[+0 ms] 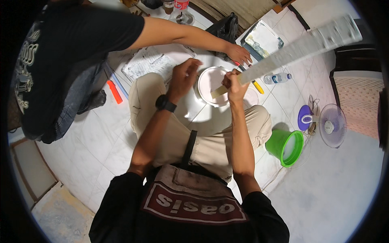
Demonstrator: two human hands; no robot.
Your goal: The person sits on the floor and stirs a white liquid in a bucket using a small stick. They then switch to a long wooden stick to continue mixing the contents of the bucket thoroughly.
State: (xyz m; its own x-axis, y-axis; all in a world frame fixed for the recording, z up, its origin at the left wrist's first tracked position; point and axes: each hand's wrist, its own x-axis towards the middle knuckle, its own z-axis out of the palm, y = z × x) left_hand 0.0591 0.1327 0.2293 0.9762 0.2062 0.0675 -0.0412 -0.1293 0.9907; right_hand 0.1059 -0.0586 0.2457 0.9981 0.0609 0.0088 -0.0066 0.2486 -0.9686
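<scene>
My right hand (pixel 235 87) grips a long flat slat (pixel 291 52) near its lower end. The slat is smeared grey-white and blurred at its upper part, slanting up to the far right. Its bare, pale yellowish lower end overlaps the mouth of a round white bucket (pixel 200 87) holding pale material; whether it touches the contents I cannot tell. My left hand (pixel 183 79), with a dark watch on the wrist, is raised left of the bucket, fingers loosely bent and holding nothing. A yellow-handled tool (pixel 258 87) lies right of my right hand.
Another person's hand (pixel 240 54) reaches in beyond the bucket. A paint-smeared tray (pixel 263 38), water bottle (pixel 277 78), green bucket (pixel 279 146) and small fan (pixel 330 126) stand right. A smeared board (pixel 152 62) and red-handled tool (pixel 114 92) lie left.
</scene>
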